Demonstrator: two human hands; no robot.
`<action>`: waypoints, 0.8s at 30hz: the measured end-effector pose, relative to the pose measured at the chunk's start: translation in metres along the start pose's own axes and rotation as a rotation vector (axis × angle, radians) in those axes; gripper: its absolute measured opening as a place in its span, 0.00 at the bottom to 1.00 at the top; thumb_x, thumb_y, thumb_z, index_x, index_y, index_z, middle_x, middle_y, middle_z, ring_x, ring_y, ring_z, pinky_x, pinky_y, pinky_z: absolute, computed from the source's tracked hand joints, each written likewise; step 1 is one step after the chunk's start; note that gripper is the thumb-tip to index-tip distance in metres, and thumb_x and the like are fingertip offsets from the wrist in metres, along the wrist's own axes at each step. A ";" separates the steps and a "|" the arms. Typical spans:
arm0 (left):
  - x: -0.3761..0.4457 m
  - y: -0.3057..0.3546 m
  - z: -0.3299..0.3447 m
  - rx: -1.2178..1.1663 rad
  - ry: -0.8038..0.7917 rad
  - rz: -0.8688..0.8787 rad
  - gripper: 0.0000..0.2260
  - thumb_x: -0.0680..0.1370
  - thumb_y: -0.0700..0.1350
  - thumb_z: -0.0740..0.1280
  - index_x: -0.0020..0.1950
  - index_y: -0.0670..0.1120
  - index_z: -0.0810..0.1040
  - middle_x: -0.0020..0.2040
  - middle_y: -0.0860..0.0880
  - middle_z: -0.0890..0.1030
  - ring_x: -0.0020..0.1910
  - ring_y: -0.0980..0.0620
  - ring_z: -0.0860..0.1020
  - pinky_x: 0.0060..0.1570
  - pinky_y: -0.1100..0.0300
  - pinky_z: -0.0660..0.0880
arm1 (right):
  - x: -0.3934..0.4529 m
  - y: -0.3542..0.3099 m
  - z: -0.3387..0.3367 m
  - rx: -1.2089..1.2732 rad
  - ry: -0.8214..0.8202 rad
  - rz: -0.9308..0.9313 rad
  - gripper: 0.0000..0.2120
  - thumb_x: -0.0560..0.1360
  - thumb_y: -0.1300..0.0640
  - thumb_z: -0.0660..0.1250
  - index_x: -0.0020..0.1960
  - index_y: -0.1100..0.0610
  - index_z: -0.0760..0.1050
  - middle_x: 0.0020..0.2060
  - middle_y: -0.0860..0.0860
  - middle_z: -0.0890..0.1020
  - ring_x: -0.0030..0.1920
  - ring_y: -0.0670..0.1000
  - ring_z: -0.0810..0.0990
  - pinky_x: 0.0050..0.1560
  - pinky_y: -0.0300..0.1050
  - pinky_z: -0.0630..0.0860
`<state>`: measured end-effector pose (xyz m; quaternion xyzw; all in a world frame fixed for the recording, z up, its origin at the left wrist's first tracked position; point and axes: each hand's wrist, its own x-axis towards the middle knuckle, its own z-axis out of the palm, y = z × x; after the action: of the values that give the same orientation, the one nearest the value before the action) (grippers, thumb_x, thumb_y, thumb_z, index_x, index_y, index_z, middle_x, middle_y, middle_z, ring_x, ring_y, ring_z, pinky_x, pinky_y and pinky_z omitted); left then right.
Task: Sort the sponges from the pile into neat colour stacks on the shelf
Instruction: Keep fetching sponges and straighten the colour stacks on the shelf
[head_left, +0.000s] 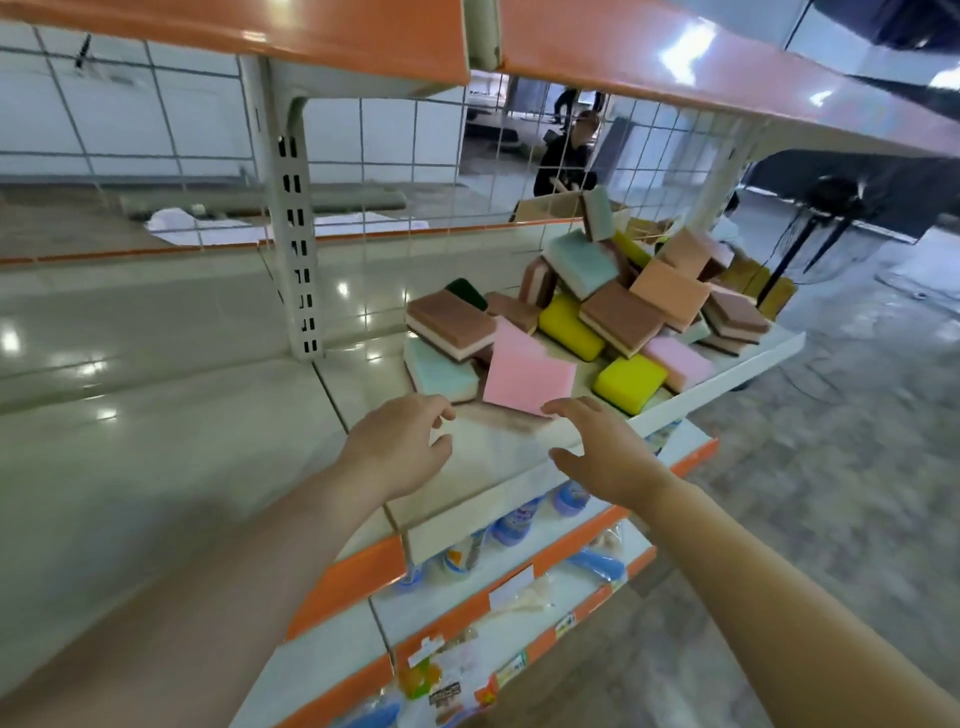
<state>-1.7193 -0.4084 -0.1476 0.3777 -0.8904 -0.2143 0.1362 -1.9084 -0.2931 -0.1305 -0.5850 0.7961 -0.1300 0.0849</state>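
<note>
Hands: left hand (402, 447), right hand (605, 452) fingers apart near pink sponge (527, 371); labels unreadable.

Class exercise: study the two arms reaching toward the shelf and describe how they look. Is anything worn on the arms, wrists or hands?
Both forearms are bare as far as the picture shows: no sleeves reach into view. The left hand and right hand wear no gloves, and no watch, bracelet or ring can be seen on the wrists or fingers. Motion blur softens the fingertips, so very small details there cannot be told.
</note>
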 end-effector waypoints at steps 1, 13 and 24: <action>0.007 -0.001 -0.001 0.004 0.003 0.008 0.15 0.78 0.47 0.62 0.65 0.49 0.73 0.60 0.51 0.75 0.58 0.51 0.73 0.55 0.57 0.71 | 0.006 0.003 -0.001 -0.003 0.009 0.007 0.23 0.76 0.57 0.64 0.71 0.52 0.64 0.66 0.52 0.69 0.64 0.52 0.69 0.60 0.43 0.66; 0.079 -0.005 -0.002 0.012 0.178 -0.063 0.16 0.76 0.49 0.65 0.62 0.47 0.74 0.60 0.46 0.75 0.59 0.45 0.72 0.59 0.51 0.69 | 0.073 0.038 -0.017 -0.019 0.226 0.149 0.23 0.76 0.55 0.64 0.70 0.54 0.65 0.66 0.54 0.70 0.65 0.56 0.69 0.56 0.47 0.69; 0.117 0.013 0.016 -0.010 0.283 -0.166 0.18 0.75 0.47 0.67 0.64 0.45 0.74 0.64 0.45 0.73 0.62 0.43 0.71 0.62 0.50 0.66 | 0.111 0.074 -0.022 -0.002 -0.042 -0.034 0.29 0.75 0.48 0.67 0.73 0.51 0.61 0.69 0.52 0.67 0.66 0.55 0.68 0.61 0.45 0.66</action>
<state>-1.8130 -0.4809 -0.1459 0.4757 -0.8270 -0.1740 0.2440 -2.0160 -0.3757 -0.1302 -0.6011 0.7841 -0.1186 0.0988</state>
